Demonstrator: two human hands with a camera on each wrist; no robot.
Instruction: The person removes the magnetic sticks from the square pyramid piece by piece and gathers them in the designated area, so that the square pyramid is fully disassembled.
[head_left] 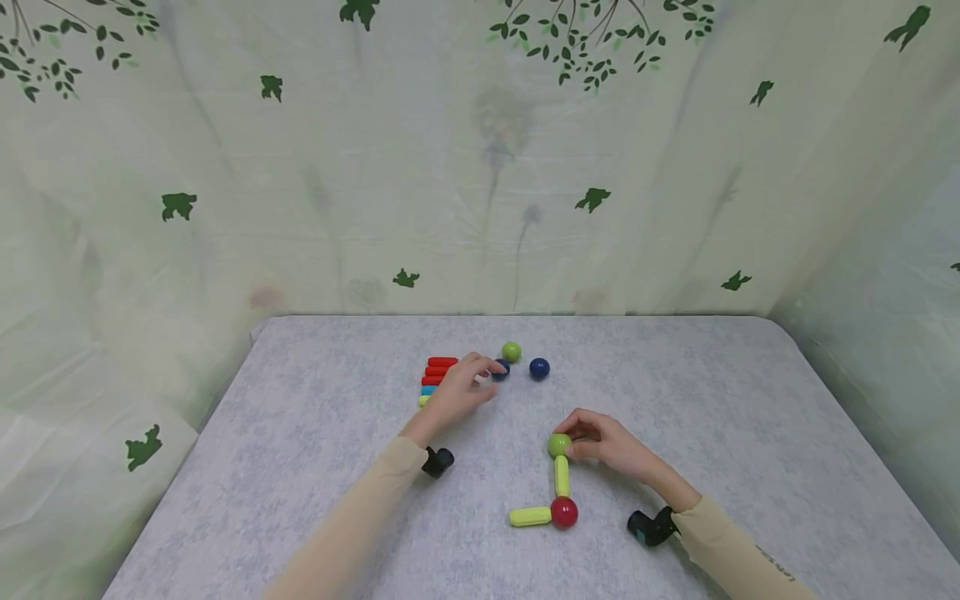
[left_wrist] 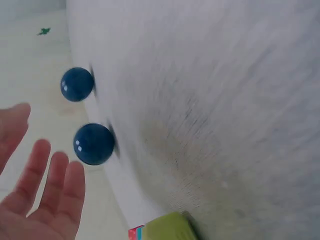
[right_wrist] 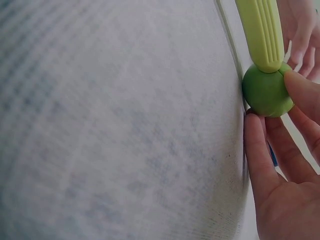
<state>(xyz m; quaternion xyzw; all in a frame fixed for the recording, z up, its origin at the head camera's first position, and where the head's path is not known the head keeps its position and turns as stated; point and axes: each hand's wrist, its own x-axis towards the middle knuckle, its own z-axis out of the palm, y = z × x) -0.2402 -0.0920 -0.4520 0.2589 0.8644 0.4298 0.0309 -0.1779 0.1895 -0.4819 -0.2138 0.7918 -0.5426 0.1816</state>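
My right hand (head_left: pixel 609 446) pinches a green ball (head_left: pixel 559 445) between thumb and fingers; the right wrist view shows the thumb on the ball (right_wrist: pixel 267 92). From this ball a yellow-green rod (head_left: pixel 562 477) runs to a red ball (head_left: pixel 564 512), where a second yellow-green rod (head_left: pixel 530 517) sticks out to the left. My left hand (head_left: pixel 465 387) reaches over the table, fingers spread, beside a dark blue ball (head_left: pixel 502 369) that they partly cover. In the left wrist view that hand (left_wrist: pixel 45 200) has its fingers extended, near two blue balls (left_wrist: pixel 94 144).
Farther back lie another green ball (head_left: pixel 512 351) and a second blue ball (head_left: pixel 539 369). Left of the left hand is a column of rods: several red ones (head_left: pixel 442 362), a blue one (head_left: pixel 428 390) and a yellow-green one (head_left: pixel 424 401). A patterned curtain (head_left: pixel 450 167) hangs behind the table (head_left: pixel 300 467).
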